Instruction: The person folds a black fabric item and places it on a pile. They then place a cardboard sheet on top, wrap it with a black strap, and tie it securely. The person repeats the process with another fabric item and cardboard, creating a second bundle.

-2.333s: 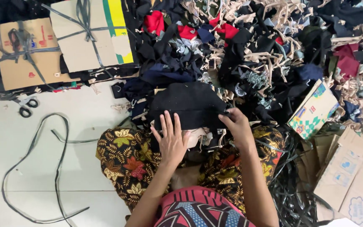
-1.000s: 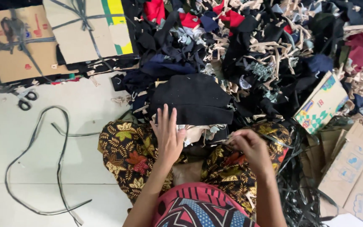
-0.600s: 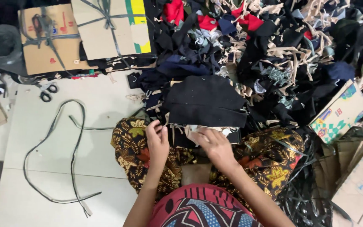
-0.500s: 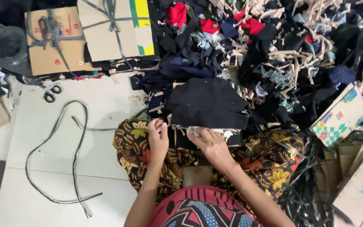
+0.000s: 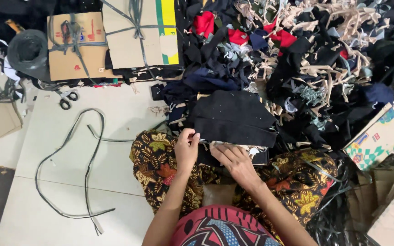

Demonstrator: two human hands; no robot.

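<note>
Seen from above, seated on a pale floor [image 5: 115, 150] with legs crossed under a brown leaf-patterned cloth [image 5: 160, 168]. On the lap, at the near edge of a huge heap of fabric scraps [image 5: 315, 59], a stack of black cut fabric pieces [image 5: 235, 116], the top piece spread flat. Left hand [image 5: 186, 149] at the stack's near left corner, fingers pinched on the edge of a piece. Right hand [image 5: 235, 160] just right of it, flat against the stack's near edge, fingers pressing pale and dark layers beneath the top piece; whether gripping or only pressing, impossible to tell. Judging by the tidy stack against the heap beyond, only a small share sorted and squared so far, with most scraps still loose and tangled. Left of the stack, on the floor, a long dark strap [image 5: 69, 173] in a loop, and farther away a pair of scissors [image 5: 68, 99]. Beyond those, two cardboard bundles tied with straps [image 5: 110, 41]. Right of the stack, a colourful printed box [image 5: 379, 141] among flattened cartons.
</note>
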